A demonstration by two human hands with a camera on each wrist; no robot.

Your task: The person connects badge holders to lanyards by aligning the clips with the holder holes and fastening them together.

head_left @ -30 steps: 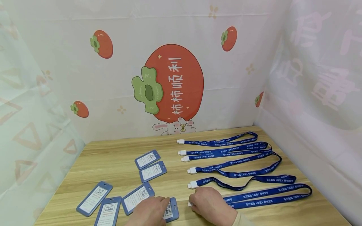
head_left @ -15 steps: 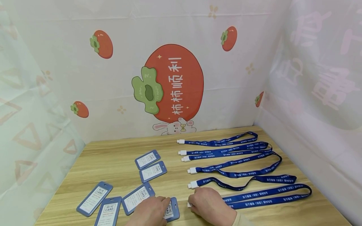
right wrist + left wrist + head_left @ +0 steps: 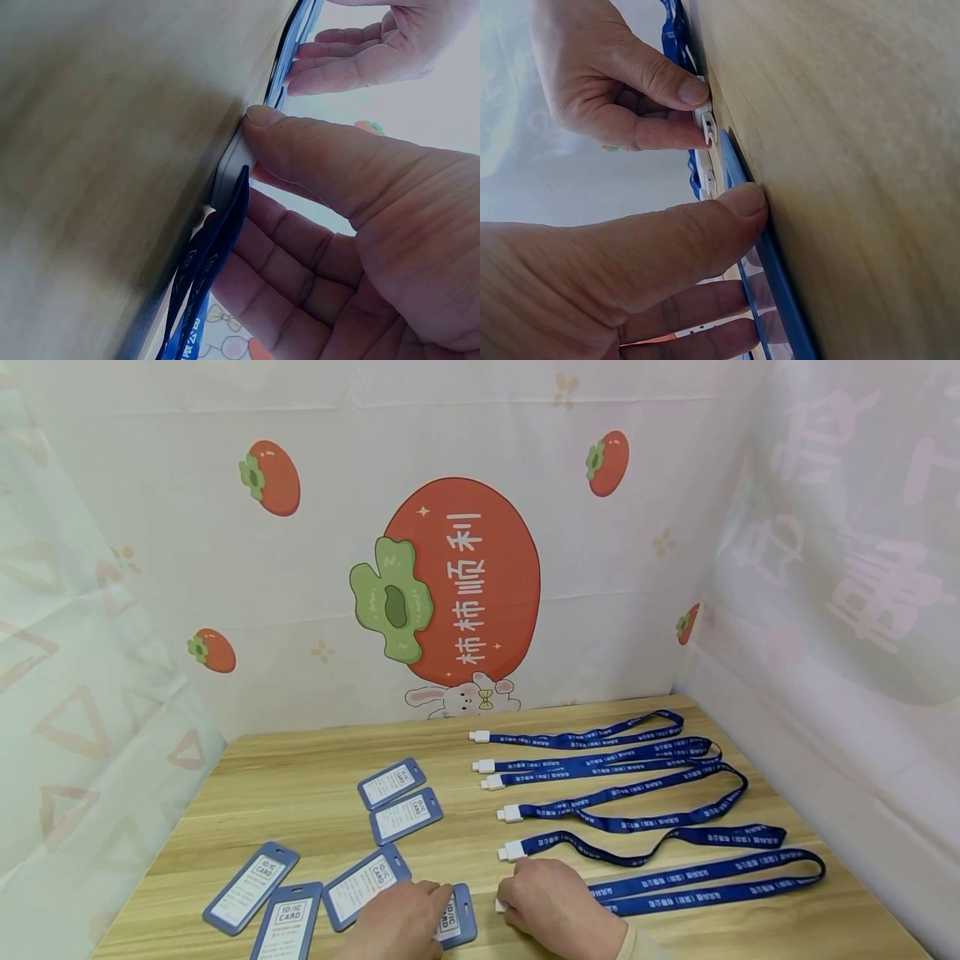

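Five loose blue card holders (image 3: 250,888) lie on the wooden table (image 3: 300,785) from 9 to 12 o'clock of your left hand (image 3: 397,920). That hand grips a sixth, the held holder (image 3: 455,917), with the thumb at its 6 o'clock edge and the fingers across its face. Note its long axis, roughly 9 to 3, the slotted end pointing at 3. Just beyond that slot, at 3 o'clock, sits the white clip (image 3: 500,906), its tip turned toward 9; clip and holder are near but apart. Your right hand (image 3: 558,903) pinches this clip between thumb and forefinger, its other fingers bent beside the strap. From it the blue lanyard (image 3: 708,896) runs toward 3, looping at its far end. Five more lanyards (image 3: 592,768) lie from 11 to 2 o'clock of your right hand.
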